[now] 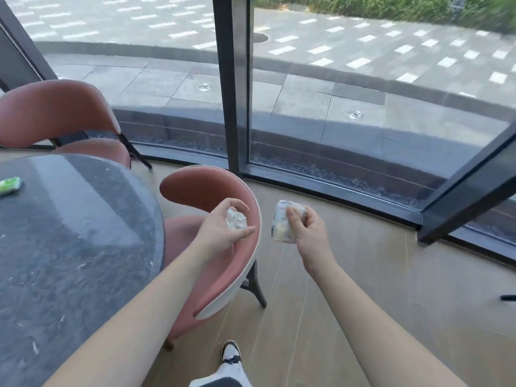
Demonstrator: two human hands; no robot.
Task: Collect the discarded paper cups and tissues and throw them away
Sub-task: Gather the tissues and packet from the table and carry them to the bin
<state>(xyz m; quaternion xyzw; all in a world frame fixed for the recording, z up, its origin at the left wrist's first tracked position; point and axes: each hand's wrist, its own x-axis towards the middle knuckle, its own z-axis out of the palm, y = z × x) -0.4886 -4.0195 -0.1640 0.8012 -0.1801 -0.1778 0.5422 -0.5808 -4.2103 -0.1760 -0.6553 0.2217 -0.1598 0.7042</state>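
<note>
Left hand (223, 233) loosely cups a tissue wad (236, 219); right hand (307, 223) grips a crushed paper cup (284, 222) at 3 o'clock. That tissue could easily tumble out.

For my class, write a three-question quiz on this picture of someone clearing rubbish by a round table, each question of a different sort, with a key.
1. True or false: the left hand holds a crumpled tissue.
2. Multiple choice: what does the right hand grip? A) a squashed paper cup B) a glass bottle C) a spoon
3. Fill in: the green packet lies on the dark round ____.

Key
1. True; the white wad sits in the cupped palm.
2. A; the fingers curl round the squashed paper cup.
3. table; the packet is at its far left edge, away from both hands.
</note>
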